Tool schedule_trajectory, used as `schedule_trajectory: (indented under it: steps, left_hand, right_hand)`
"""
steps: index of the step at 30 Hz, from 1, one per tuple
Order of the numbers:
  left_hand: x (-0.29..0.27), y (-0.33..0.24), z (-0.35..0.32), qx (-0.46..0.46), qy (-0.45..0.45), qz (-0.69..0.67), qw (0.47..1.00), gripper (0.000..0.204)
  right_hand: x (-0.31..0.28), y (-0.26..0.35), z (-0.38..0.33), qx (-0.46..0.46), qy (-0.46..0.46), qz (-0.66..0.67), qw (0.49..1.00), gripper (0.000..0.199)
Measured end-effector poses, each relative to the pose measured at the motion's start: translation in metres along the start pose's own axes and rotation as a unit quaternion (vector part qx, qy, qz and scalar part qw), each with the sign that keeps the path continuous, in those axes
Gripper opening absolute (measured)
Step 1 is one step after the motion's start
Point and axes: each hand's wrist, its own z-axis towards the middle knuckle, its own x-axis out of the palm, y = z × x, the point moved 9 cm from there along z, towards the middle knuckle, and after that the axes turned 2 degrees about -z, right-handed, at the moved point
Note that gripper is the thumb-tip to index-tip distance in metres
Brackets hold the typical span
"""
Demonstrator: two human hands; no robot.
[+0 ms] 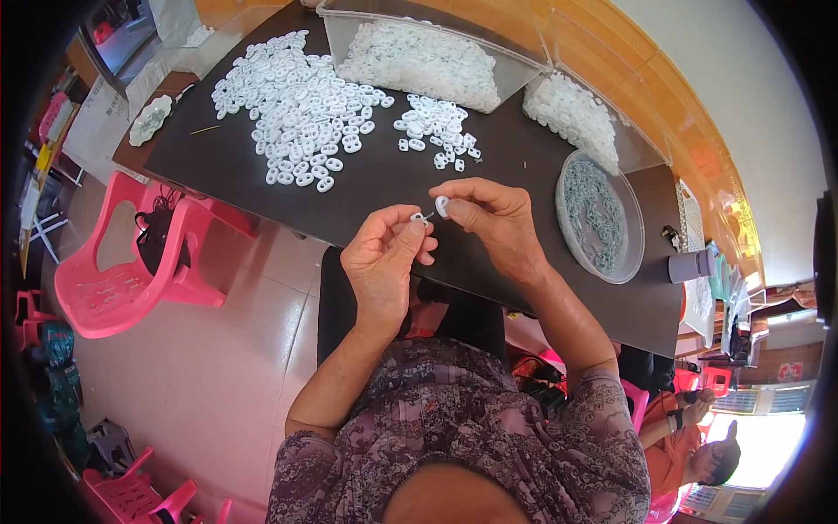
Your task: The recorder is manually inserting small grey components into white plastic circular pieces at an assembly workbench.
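Note:
My left hand pinches a small metal piece with a white part at its fingertips, over the near edge of the dark table. My right hand holds a small white plastic piece between thumb and forefinger, right beside the left fingertips. Beyond the hands lies a big heap of white plastic pieces and a smaller heap.
A clear box full of white pieces stands at the table's far side, with a second clear box to its right. A round clear dish holds grey metal parts. A pink plastic chair stands left; another person sits at lower right.

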Motion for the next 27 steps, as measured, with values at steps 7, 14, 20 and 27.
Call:
schedule_trajectory:
  steps: [7,14,20,27]
  left_hand:
    - [0.001,0.0,-0.001,-0.007,-0.004,0.004,1.0,0.014]
    - [-0.002,0.002,-0.001,-0.01,-0.008,0.004,1.0,0.013]
    - [-0.004,0.003,-0.001,-0.013,-0.017,0.007,1.0,0.012]
    - [-0.005,0.004,-0.001,-0.024,-0.026,-0.017,0.999,0.012]
  right_hand:
    - [0.001,-0.003,0.002,-0.004,-0.012,-0.005,1.0,0.013]
    - [0.003,-0.002,0.002,-0.02,-0.016,-0.019,0.999,0.01]
    - [0.007,-0.003,0.002,-0.005,0.003,-0.015,1.0,0.011]
    - [0.007,-0.006,0.001,-0.016,-0.01,-0.051,0.998,0.013]
